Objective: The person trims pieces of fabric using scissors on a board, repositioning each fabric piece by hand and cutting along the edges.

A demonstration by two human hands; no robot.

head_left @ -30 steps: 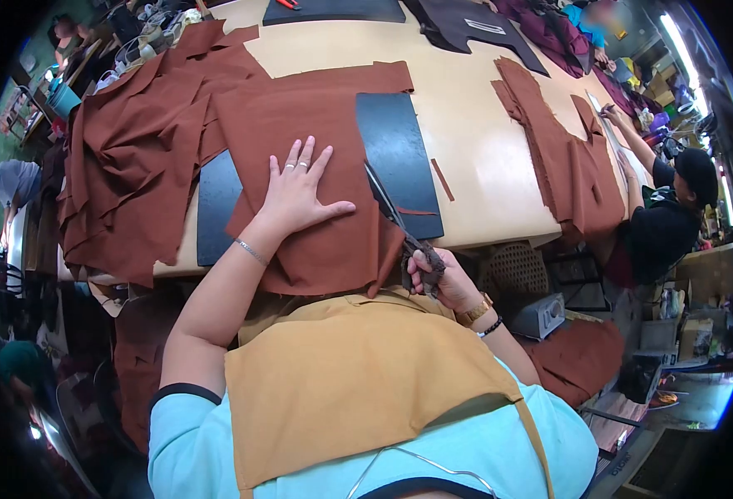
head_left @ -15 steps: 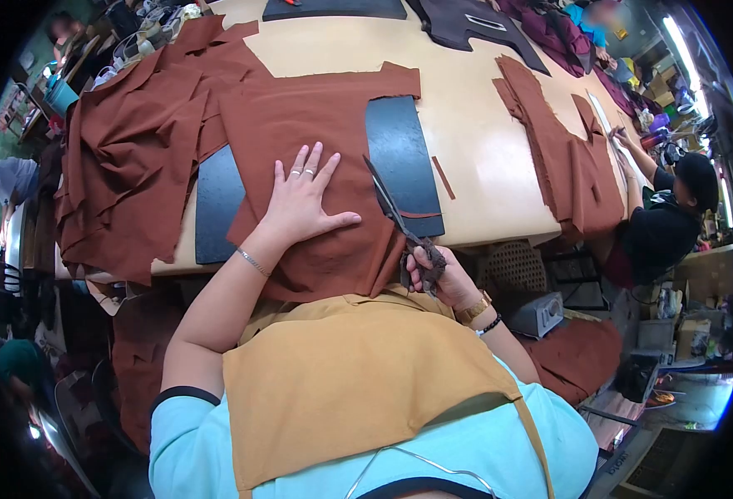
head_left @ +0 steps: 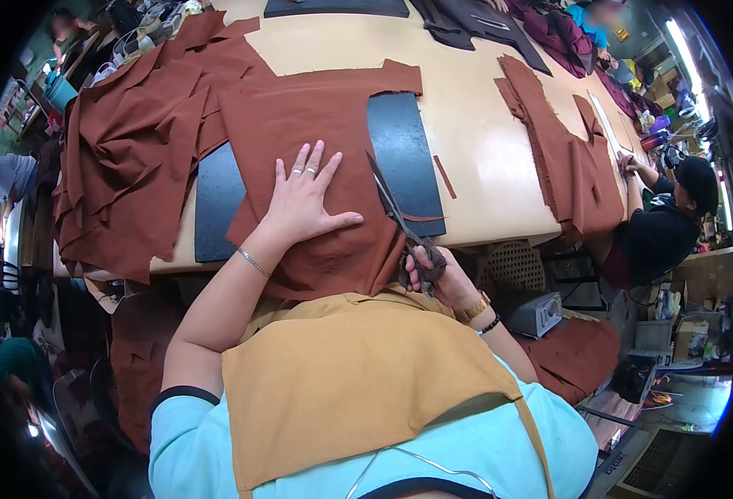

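Resting flat near the middle of the frame, your left hand (head_left: 306, 193) has its fingers spread wide, palm down on the brown cloth piece (head_left: 300, 108), gripping nothing. Over to its right, your right hand (head_left: 439, 279) is closed around the dark-wrapped handles of the scissors (head_left: 393, 204), and those blades point up the frame along the cloth's right edge. How far apart the blades are, you cannot tell from here.

Beneath the cloth there's a dark board (head_left: 404, 141), peeking out left and right; the cloth hides its middle, so whether that's one board or two is unclear. A thin brown strip (head_left: 423, 219) lies across it just right of the blades, and a loose offcut (head_left: 444, 176) sits near it on the pale table (head_left: 483, 166).

Look left: a rumpled brown heap (head_left: 133, 150) crowds right up against your piece, leaving little bare tabletop on that side. At the bottom, your tan apron (head_left: 358, 391) meets the cloth's near edge in view.

Up top, another dark board (head_left: 337, 7) and dark fabric pieces (head_left: 478, 32). On the right, well apart from your blades, more brown pieces (head_left: 541, 150) lie beside a long pale strip (head_left: 603, 121), where a co-worker in a dark cap (head_left: 696, 183) has both hands. Lower right, a grey box (head_left: 539, 314) stands below table level.
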